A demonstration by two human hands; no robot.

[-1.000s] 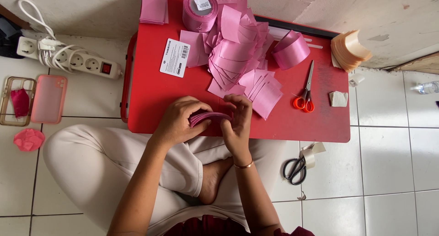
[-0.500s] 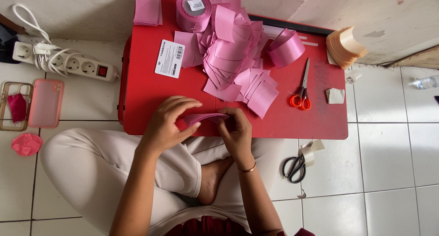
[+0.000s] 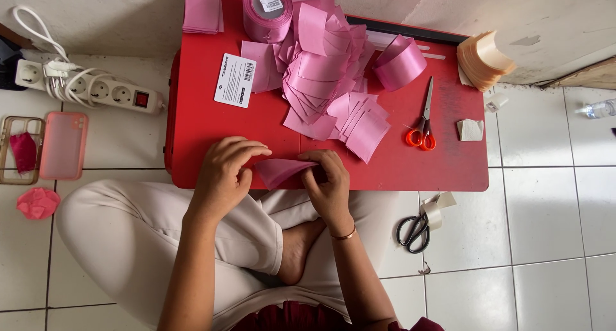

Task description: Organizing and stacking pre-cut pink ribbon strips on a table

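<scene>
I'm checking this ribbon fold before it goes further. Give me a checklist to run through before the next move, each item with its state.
1. Both hands on the piece: left hand and right hand each pinch one end of the pink ribbon piece. Ok.
2. Fold neat and edges lined up: fingers cover the ends. Cannot tell.
3. Piece lifted off the red table or resting on it: cannot tell.
4. More cut pieces at hand: a pile of ribbon squares lies just beyond the hands. Ok.
5. Orange-handled scissors within view, lying to the right of the pile. Ok.
6. Ribbon roll on the table's far edge. Ok.
</scene>
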